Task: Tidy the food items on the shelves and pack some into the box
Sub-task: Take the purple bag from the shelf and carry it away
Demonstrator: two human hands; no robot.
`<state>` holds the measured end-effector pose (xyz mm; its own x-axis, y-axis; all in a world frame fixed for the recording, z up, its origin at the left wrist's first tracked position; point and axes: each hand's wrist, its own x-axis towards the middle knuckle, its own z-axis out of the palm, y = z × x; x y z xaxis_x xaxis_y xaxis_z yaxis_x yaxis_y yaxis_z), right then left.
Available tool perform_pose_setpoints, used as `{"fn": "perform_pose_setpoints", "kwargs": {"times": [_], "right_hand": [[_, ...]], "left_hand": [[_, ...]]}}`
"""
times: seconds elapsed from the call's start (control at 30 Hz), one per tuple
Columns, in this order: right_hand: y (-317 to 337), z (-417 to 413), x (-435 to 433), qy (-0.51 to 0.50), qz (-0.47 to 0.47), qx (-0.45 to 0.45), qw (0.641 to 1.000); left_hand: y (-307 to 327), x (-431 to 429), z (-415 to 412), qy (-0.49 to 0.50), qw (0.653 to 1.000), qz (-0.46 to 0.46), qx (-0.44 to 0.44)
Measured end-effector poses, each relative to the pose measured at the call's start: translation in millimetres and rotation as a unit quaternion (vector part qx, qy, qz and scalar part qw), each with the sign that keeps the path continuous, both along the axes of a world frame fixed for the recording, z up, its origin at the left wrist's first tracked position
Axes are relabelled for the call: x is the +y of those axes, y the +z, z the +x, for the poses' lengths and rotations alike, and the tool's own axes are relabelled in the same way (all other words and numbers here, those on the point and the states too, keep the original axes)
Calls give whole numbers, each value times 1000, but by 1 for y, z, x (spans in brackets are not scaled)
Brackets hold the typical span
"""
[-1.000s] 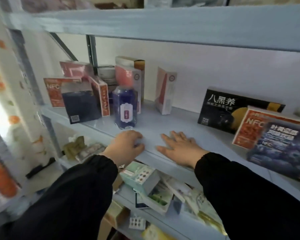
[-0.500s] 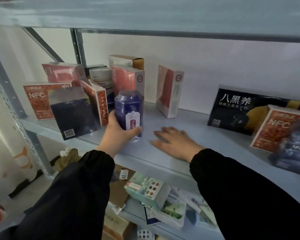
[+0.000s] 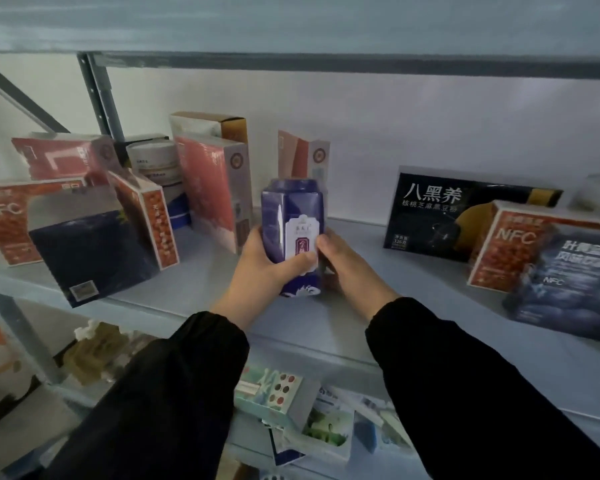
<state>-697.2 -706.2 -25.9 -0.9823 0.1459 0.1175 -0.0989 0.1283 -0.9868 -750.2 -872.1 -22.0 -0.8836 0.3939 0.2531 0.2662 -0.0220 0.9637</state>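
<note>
A dark blue tin (image 3: 292, 216) with a white label stands upright in the middle of the grey shelf (image 3: 194, 289). My left hand (image 3: 262, 268) wraps its left side and lower front. My right hand (image 3: 343, 261) grips its right side, thumb on the label. Whether the tin's base touches the shelf is hidden by my hands.
Left of the tin stand red and pink cartons (image 3: 215, 188), a dark blue box (image 3: 90, 251), an NFC box (image 3: 4, 220) and a white jar (image 3: 155, 162). A slim carton (image 3: 305, 154) stands behind. A black box (image 3: 458, 216) and NFC boxes (image 3: 568, 271) lean on the right. Small boxes (image 3: 274, 393) crowd the shelf below.
My left hand took hold of the blue tin and brought it rightward to the shelf's middle. My right hand rose from lying flat on the shelf and closed on the tin's other side.
</note>
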Motion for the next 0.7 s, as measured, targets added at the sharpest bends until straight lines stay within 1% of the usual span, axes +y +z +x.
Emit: {"fn": "perform_pose_setpoints", "kwargs": {"times": [0.07, 0.17, 0.27, 0.33, 0.47, 0.53, 0.6, 0.7], "right_hand": [[-1, -1, 8, -35, -46, 26, 998], [4, 2, 23, -76, -50, 62, 994], [3, 4, 36, -65, -38, 70, 995], [2, 6, 41, -52, -27, 69, 996], [1, 2, 45, -51, -23, 78, 995], [0, -1, 45, -49, -33, 83, 995], [0, -4, 46, -50, -60, 80, 994], [2, -9, 51, -56, -145, 81, 985]], "left_hand": [[6, 27, 0, -37, 998, 37, -37], [13, 51, -5, -80, 995, 45, -51], [6, 56, -8, -109, 993, 17, -47], [-3, 56, -11, -117, 992, 15, -55], [-7, 56, -14, -118, 991, 29, -64], [-7, 55, -15, -118, 988, 48, -89], [-6, 55, -17, -111, 985, 49, -123], [-9, 56, -20, -116, 983, 27, -142]]}}
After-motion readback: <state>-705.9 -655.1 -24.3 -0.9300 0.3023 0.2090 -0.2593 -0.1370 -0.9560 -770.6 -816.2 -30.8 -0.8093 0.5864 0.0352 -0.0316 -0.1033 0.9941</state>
